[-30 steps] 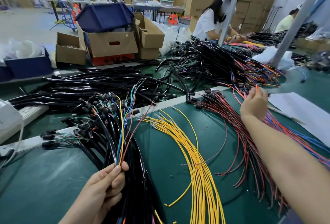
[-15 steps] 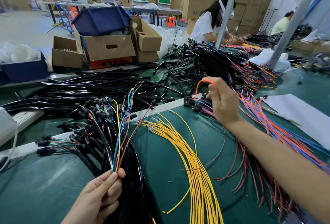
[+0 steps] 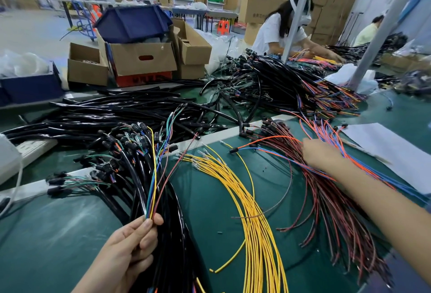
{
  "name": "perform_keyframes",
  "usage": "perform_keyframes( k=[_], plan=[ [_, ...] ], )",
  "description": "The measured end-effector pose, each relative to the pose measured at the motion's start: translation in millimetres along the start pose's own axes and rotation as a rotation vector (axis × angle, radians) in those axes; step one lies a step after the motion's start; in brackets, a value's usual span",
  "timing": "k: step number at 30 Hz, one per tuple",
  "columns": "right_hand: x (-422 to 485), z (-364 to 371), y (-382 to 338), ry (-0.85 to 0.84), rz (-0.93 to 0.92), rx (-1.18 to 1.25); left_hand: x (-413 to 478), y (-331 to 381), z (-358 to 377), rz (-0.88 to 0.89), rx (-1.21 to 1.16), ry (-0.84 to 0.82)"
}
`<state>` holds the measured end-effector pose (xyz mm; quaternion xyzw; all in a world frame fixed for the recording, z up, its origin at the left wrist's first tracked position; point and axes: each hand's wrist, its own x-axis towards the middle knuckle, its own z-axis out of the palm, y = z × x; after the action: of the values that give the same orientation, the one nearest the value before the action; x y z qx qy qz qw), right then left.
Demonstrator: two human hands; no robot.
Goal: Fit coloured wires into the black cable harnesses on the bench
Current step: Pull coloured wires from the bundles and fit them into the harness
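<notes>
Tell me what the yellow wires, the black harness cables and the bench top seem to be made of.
Yellow wires: smooth plastic insulation, with pale metal-looking terminals at the ends. Black harness cables: glossy plastic or rubber sheath, streaked with highlights. Bench top: green mat, probably rubber or vinyl, with a dull sheen.

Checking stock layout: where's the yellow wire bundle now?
Head view, bench centre: yellow wire bundle on the green mat, between the black harnesses by the left hand and the red wires.

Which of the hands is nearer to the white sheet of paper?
Right. The right hand is among the orange and blue wires beside the white sheet; the left hand pinches thin wires far from it.
</notes>
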<state>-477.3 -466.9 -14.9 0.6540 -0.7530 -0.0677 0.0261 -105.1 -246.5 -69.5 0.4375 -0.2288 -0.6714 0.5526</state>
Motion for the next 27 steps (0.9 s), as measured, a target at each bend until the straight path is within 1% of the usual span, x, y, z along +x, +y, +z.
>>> perform_keyframes(
  k=[1,3,5,7,10,12,14,15,17,20,23,25,27],
  plan=[
    [-0.2,-1.0,0.8,-0.034,0.002,0.017,-0.3,0.1,0.1,-0.001,0.001,0.002],
    [-3.2,-4.0,-1.9,-0.075,-0.050,0.088,-0.7,-0.1,0.8,0.002,0.007,0.003],
    [-4.4,-4.3,-5.3,-0.052,-0.119,0.138,-1.4,-0.4,1.7,0.009,0.014,0.004],
    [-4.9,-2.1,-6.4,-0.027,-0.148,0.115,-1.7,-0.6,1.9,0.016,0.013,0.005],
    [-8.7,1.9,-4.4,-0.054,-0.212,0.119,-1.4,-0.8,2.1,0.020,0.013,0.003],
    [-13.1,3.2,-4.4,0.019,-0.305,0.092,-0.8,-1.1,1.1,0.021,0.013,0.002],
    [-15.8,4.1,-4.3,0.108,-0.388,0.161,-0.6,-1.4,-0.3,0.022,0.019,-0.001],
    [-17.5,3.0,-4.8,0.114,-0.414,0.195,-0.3,-1.5,-0.9,0.022,0.025,-0.004],
    [-21.0,0.4,-5.6,0.034,-0.455,0.161,0.1,-1.6,-2.0,0.021,0.027,-0.008],
    [-23.9,2.0,-5.8,-0.112,-0.448,0.064,1.1,-1.7,-2.4,0.018,0.016,-0.020],
    [-21.7,-3.2,-8.2,-0.174,-0.427,0.021,0.6,-2.2,-2.9,0.023,0.013,-0.027],
    [-19.4,-20.6,-8.8,-0.142,-0.401,0.068,-0.1,-1.8,-3.0,0.025,0.014,-0.033],
    [-17.6,-52.7,-6.8,-0.049,-0.368,0.164,-0.4,-1.0,-3.5,0.021,0.010,-0.037]
  ],
)
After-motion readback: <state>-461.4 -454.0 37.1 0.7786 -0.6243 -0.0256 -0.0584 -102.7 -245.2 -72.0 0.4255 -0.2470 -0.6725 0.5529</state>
